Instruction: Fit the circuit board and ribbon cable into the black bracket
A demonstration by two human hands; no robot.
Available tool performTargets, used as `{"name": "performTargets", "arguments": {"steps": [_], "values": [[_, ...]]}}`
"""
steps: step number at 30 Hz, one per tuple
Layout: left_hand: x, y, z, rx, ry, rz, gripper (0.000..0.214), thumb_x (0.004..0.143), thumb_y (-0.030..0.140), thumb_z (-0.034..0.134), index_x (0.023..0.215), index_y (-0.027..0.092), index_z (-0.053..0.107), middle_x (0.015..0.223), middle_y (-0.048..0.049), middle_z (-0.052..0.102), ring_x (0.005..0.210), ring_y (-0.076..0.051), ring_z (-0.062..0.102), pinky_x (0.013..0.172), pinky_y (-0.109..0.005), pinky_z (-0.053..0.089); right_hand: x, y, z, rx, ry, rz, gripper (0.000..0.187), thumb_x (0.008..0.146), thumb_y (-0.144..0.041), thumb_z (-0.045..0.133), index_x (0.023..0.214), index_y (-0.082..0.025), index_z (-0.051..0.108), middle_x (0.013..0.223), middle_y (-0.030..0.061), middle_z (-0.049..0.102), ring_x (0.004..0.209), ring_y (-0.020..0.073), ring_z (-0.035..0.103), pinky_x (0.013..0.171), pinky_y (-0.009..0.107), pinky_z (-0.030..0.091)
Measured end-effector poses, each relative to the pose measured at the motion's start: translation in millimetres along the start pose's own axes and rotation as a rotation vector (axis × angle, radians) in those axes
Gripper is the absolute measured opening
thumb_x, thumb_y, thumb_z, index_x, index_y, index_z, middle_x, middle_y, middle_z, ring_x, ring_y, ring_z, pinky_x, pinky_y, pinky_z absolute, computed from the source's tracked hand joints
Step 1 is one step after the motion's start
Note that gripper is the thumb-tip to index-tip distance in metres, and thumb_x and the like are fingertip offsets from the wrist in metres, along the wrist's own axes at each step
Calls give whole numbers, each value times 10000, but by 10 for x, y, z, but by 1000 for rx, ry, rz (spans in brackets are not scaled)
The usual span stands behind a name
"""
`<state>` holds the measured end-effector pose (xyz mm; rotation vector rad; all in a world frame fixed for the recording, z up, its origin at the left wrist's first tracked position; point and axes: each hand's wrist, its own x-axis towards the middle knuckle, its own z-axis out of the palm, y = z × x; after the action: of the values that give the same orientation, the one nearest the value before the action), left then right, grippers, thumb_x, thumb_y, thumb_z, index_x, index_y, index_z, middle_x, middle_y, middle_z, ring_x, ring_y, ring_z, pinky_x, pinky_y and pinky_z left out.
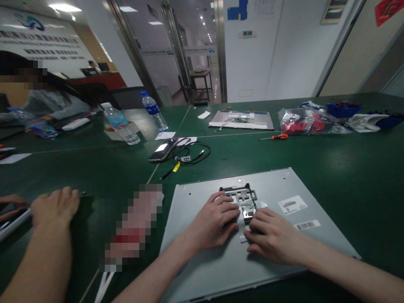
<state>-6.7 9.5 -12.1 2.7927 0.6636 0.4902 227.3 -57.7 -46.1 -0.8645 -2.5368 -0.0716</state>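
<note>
While the grey metal panel (pixel 227 269) lies on the green table (pixel 240 155), barcode labels facing up, a small metal bracket (pixel 249 213) sits on it between both hands. The left hand (pixel 217 219) curves loosely over the bracket's left side; the right hand (pixel 272 233) bunches its fingers at the lower right. Whether either grips anything, I cannot tell. Beyond lie a coiled black cable (pixel 185 159) and an orange-handled screwdriver (pixel 279 137).
</note>
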Motion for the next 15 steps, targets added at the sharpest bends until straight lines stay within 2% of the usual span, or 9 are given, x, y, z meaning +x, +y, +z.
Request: {"name": "performTargets", "arguments": {"steps": [5, 8, 12, 15], "values": [[-10, -1, 11, 4, 0, -5, 247, 957, 265, 609, 1191, 216, 670, 1193, -35, 738, 1170, -267, 620, 1158, -523, 332, 0, -7, -29, 17, 24, -4, 155, 965, -352, 656, 939, -202, 684, 839, 32, 642, 850, 217, 567, 811, 358, 429], [-10, -4, 17, 5, 4, 1, 235, 961, 264, 609, 1183, 212, 665, 1193, -29, 735, 1161, -260, 622, 1158, -516, 328, 13, -15, -48, 30, 19, 7, 154, 965, -317, 637, 1040, -188, 674, 854, 34, 646, 836, 216, 560, 799, 359, 416], [-12, -5, 26, 2, 20, 8, 226, 963, 262, 606, 1177, 210, 656, 1168, -33, 738, 1154, -261, 622, 1156, -513, 324, 28, -22, -41, 33, 38, 24, 282, 957, -323, 648, 1197, -175, 646, 914, 52, 658, 853, 228, 557, 802, 365, 415], [-16, 3, 20, 3, 24, 1, 217, 961, 261, 607, 1166, 211, 655, 1156, -42, 736, 1149, -259, 626, 1155, -512, 327, 30, -25, -23, 32, 32, 31, 325, 953, -330, 661, 1235, -171, 637, 956, 68, 663, 884, 237, 561, 825, 374, 425]]}}
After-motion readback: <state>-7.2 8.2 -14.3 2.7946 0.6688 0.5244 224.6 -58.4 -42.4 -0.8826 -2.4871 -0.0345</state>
